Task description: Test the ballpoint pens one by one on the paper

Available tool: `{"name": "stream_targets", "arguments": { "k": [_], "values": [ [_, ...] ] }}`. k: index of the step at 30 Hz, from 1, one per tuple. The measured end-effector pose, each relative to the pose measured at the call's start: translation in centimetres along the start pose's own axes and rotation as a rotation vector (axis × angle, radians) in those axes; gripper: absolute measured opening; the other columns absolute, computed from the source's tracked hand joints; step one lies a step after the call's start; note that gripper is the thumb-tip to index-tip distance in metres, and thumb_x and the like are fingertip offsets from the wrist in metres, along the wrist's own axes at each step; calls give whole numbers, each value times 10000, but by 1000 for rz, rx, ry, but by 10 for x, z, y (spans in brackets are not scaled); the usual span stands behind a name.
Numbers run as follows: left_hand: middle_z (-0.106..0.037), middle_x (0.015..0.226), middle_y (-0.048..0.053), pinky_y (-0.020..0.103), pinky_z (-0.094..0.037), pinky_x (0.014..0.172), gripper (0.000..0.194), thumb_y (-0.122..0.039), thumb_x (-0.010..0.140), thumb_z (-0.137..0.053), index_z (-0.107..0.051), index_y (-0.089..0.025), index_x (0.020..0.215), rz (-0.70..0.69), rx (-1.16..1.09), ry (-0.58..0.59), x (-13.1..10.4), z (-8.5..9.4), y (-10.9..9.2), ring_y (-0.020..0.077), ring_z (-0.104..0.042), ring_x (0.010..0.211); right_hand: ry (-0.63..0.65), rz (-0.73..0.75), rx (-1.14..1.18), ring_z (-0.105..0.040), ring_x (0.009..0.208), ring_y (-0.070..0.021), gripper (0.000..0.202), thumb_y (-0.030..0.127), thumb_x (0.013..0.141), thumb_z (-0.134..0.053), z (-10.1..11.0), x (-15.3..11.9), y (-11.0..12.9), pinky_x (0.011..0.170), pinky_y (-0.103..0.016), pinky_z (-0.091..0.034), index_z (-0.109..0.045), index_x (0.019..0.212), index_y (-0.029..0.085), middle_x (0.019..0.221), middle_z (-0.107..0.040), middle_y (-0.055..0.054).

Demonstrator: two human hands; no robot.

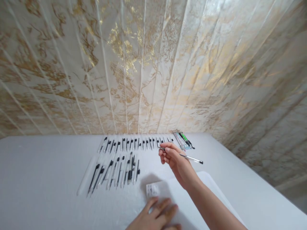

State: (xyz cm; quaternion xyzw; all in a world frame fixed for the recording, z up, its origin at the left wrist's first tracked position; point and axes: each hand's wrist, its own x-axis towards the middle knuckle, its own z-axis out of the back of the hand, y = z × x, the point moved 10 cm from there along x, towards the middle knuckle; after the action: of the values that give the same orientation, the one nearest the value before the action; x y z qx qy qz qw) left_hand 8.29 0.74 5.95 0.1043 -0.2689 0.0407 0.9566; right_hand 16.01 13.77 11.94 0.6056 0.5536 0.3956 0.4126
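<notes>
My right hand (173,156) is raised above the table, its fingers pinched around a pen (195,159). The pen has a clear barrel and a black end that sticks out behind the hand, with its dark tip pointing left. My left hand (158,215) lies with fingers apart on a white sheet or board (205,183) with a rounded corner; I cannot tell which it is. Just beyond those fingers is a small white slip with print (152,190), too blurred to read. To the left is a group of clear pen barrels, dark refills and black caps (115,171).
Farther back, a row of similar clear barrels with dark refills and black caps (130,144) runs along the table (45,172). At its right end lie several coloured pens (184,140), one bright green. A white curtain with gold patterns (134,67) hangs behind the table.
</notes>
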Motion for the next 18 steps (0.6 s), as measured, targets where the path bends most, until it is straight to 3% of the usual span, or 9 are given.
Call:
{"name": "stream_targets", "arguments": {
  "k": [5, 8, 13, 18],
  "values": [
    [-608, 1272, 1, 345, -406, 903, 249, -406, 971, -453, -580, -316, 1166, 65, 31, -47, 9, -23, 13, 215, -541, 1137, 48, -31, -434, -508, 622, -132, 143, 226, 714, -613, 10, -5, -13, 593, -260, -408, -657, 835, 163, 699, -611, -6],
    [-627, 1223, -23, 333, -409, 902, 238, -420, 959, -480, -585, -333, 1154, 70, 51, -134, 9, -18, 13, 199, -540, 1118, 18, -23, -661, -481, 579, -126, 125, 195, 709, -566, 31, -11, -35, 526, -236, -367, -619, 821, 179, 651, -580, 20],
    [-664, 1123, -76, 277, -402, 902, 152, -360, 962, -509, -639, -321, 1029, 119, 46, -218, 13, -7, 18, 135, -545, 1090, -115, -37, -744, -416, 545, -110, 18, 197, 711, -535, 62, -23, -64, 510, -223, -340, -538, 708, 180, 584, -507, 45],
    [-649, 1172, -91, 310, -409, 906, 147, -322, 963, -504, -645, -314, 1005, 179, 96, -272, 5, -15, 18, 145, -549, 1088, -152, -16, -819, -387, 543, -111, 84, 244, 731, -523, 63, -21, -62, 516, -229, -328, -515, 677, 180, 557, -461, 49]
  ]
}}
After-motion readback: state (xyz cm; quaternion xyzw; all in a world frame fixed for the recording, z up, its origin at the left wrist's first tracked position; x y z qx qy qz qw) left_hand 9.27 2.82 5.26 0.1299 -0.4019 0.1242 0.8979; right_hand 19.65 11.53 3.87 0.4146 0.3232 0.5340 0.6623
